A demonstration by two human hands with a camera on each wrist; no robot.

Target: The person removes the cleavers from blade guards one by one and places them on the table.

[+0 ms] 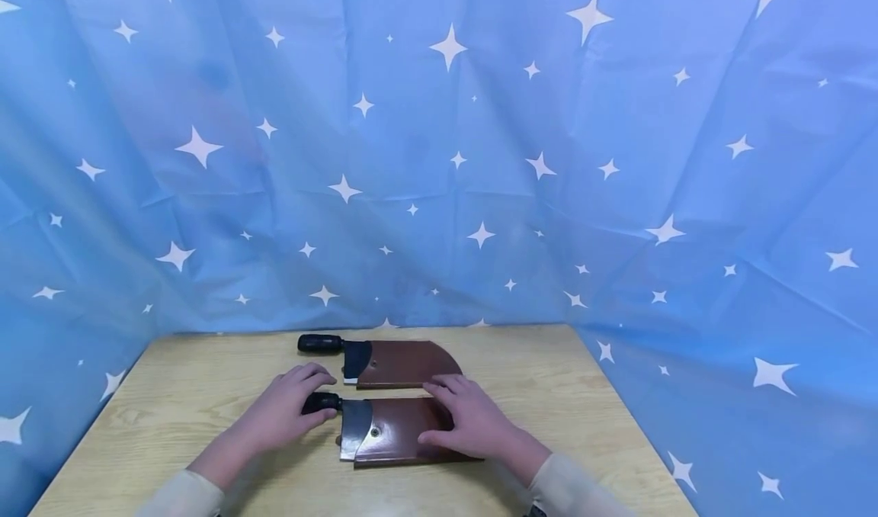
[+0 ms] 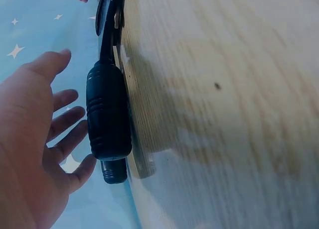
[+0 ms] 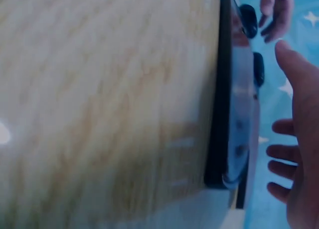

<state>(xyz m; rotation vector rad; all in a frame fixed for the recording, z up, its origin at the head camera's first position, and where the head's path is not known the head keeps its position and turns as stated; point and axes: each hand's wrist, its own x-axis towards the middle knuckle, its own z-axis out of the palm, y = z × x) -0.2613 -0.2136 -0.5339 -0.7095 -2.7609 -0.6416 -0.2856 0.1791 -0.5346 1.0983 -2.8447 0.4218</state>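
Two cleavers in brown leather sheaths lie one behind the other on the table, black handles to the left. My left hand (image 1: 291, 403) hovers at the near cleaver's handle (image 1: 318, 402), fingers spread and loosely bent. In the left wrist view a gap shows between the palm and that black handle (image 2: 107, 109). Over the right end of the near sheath (image 1: 394, 433), my right hand (image 1: 473, 418) hangs with relaxed fingers, partly hiding it. The right wrist view shows this hand (image 3: 306, 129) apart from the sheath. Behind lies the far cleaver's sheath (image 1: 405, 361), its right end rounded.
The light wooden table (image 1: 192, 380) carries both cleavers. A blue curtain (image 1: 411, 136) with white stars hangs along its back edge and both sides. Some blade metal (image 1: 348, 450) shows at the near sheath's left end.
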